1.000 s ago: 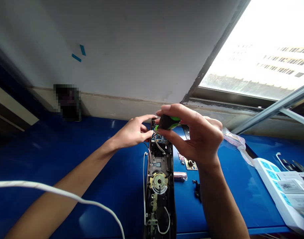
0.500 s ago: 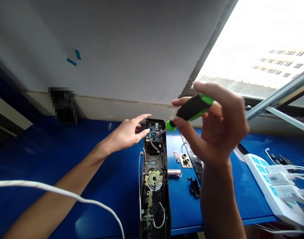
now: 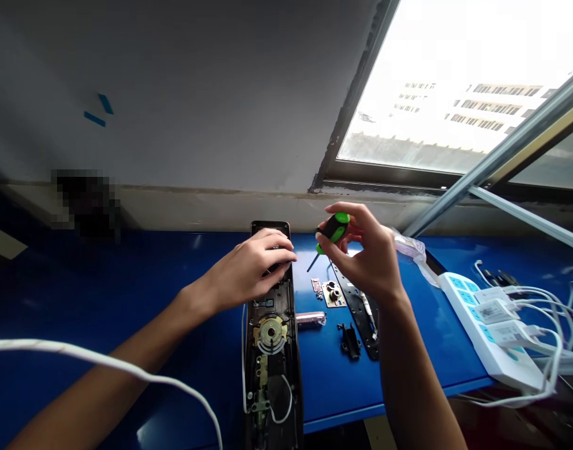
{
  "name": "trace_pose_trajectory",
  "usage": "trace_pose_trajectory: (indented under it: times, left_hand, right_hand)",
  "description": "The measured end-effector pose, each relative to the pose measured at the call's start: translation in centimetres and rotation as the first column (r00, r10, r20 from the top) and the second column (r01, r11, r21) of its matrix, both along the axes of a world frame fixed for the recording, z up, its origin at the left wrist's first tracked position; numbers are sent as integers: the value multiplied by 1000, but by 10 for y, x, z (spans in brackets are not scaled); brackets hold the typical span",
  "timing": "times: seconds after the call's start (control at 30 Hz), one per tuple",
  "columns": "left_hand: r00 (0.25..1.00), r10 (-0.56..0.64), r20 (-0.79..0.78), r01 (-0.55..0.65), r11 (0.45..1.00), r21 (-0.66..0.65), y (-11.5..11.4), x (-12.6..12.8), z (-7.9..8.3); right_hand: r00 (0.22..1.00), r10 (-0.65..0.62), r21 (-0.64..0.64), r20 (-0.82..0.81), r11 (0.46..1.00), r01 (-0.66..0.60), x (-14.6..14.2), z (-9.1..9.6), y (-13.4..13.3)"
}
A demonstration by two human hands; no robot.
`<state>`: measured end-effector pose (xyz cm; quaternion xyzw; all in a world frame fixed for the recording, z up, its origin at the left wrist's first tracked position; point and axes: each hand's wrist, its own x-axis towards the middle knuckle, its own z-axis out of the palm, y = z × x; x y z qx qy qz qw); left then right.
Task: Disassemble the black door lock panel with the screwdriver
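My right hand (image 3: 361, 250) holds a green-and-black screwdriver (image 3: 336, 228) by its handle, raised to the right of a long, dark device housing (image 3: 293, 356). The screwdriver's shaft points down and left, clear of the housing. Over the housing's far end lies my left hand (image 3: 253, 269), its fingers bent inward and their tips near the right rim. It hides the circuit board there, and what the fingers grip cannot be made out. Nearer me in the housing are a round brass-coloured part (image 3: 271, 333) and a thin white wire (image 3: 286, 412).
Right of the housing lie a pink wrapped cylinder (image 3: 311, 319), a small square module (image 3: 333, 294), a black bracket (image 3: 349, 341) and a long black panel (image 3: 361, 312). A white power strip (image 3: 474, 325) with plugged-in adapters stands farther right. A white cable (image 3: 127, 367) crosses the left foreground.
My right hand has drawn the screwdriver away from the circuit board, toward the right. My left hand has moved over the board and now covers it. The view has shifted rightward.
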<state>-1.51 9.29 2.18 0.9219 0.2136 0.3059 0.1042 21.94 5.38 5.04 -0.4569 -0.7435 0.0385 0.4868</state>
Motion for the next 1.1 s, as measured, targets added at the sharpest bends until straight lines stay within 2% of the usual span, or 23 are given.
trace_pose_trajectory:
  times: [0.1, 0.17, 0.3, 0.5, 0.67, 1.1]
  left_hand:
    - [999, -17, -38, 18, 1000, 16, 0, 6, -4]
    - [998, -16, -54, 18, 999, 37, -2, 9, -6]
    - [996, -27, -87, 33, 997, 64, -6, 12, -8]
    - [992, -41, -116, 51, 996, 80, -7, 15, -11]
    - [991, -63, -115, 73, 994, 86, -5, 18, -15]
    - [988, 6, -154, 16, 990, 142, -11, 29, -20]
  right_hand:
    - [999, -13, -121, 33, 993, 17, 2, -15, -3]
    - [993, -30, -189, 118, 981, 52, 3, -25, -4]
    - [948, -103, -281, 301, 940, 191, 5, -41, -8]
    - [841, -136, -432, 523, 809, 399, -4, -66, -15]
    - [795, -119, -492, 595, 728, 477, -17, -83, -10]
    - [767, -72, -496, 638, 723, 480, -26, -95, -5]
